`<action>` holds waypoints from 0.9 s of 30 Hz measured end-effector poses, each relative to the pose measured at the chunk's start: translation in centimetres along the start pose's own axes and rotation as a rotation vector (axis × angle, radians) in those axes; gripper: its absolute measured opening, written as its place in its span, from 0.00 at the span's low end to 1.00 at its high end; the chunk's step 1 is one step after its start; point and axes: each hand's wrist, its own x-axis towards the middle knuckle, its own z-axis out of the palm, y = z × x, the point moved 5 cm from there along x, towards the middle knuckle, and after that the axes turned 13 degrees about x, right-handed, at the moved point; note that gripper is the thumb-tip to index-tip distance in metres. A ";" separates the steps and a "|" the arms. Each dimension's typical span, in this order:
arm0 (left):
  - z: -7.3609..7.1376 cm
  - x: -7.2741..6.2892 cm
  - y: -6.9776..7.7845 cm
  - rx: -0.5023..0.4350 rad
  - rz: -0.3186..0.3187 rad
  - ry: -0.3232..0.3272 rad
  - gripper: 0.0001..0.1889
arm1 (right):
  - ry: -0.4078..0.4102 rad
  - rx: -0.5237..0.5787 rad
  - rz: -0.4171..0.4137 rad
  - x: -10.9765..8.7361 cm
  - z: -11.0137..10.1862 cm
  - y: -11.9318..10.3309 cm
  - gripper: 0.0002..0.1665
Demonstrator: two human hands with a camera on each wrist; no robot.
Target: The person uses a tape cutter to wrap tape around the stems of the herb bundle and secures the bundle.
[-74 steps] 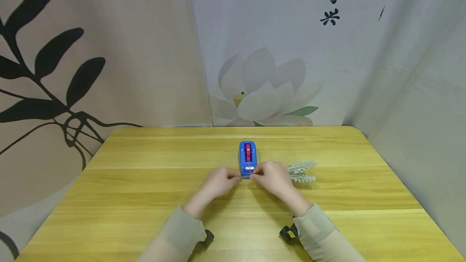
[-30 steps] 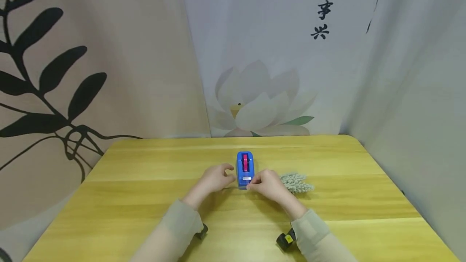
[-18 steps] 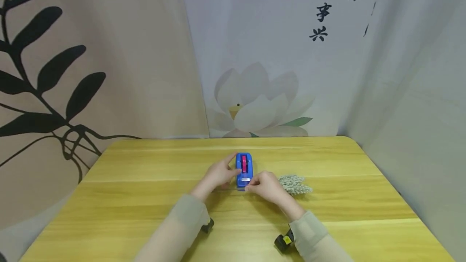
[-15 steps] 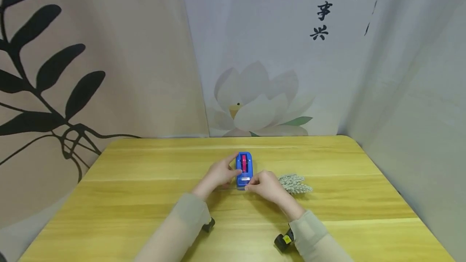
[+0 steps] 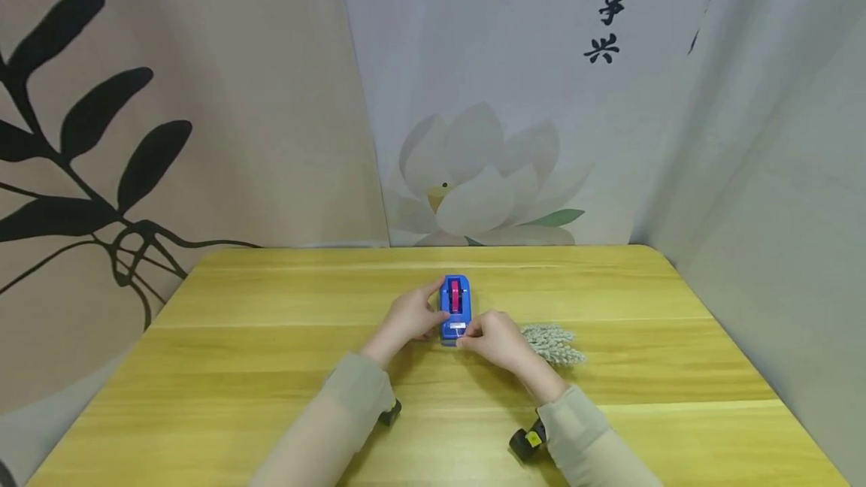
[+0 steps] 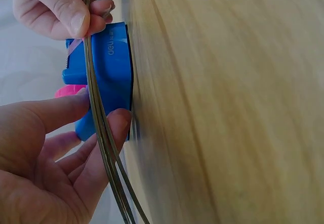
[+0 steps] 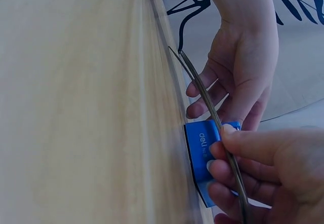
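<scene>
A blue tape dispenser with a pink roll stands mid-table. My left hand holds it from the left, thumb on top and fingers along the side. At its front end my right hand pinches thin brown stems between thumb and fingers. These stems belong to a pale green dried bunch, whose heads stick out to the right of that hand. In the left wrist view the stems cross in front of the dispenser, and a clear tape strip runs from its cutter towards the right fingertips.
The wooden table ends at a printed cloth backdrop with leaves, a lotus and dark characters. A small black device sits under the right cuff, and another under the left.
My left hand has let go in front of the dispenser, spread its fingers, then taken hold of the dispenser's left side. The right hand keeps its pinch at the front. The head view shifts a little.
</scene>
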 end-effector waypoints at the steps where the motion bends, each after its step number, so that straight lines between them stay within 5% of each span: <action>1: 0.0 0.0 0.0 0.002 -0.002 0.001 0.38 | 0.002 -0.003 -0.004 0.0 0.0 0.0 0.09; 27: 0.0 0.1 0.2 0.023 -0.001 0.012 0.37 | 0.030 -0.037 -0.008 0.1 -0.2 -0.2 0.09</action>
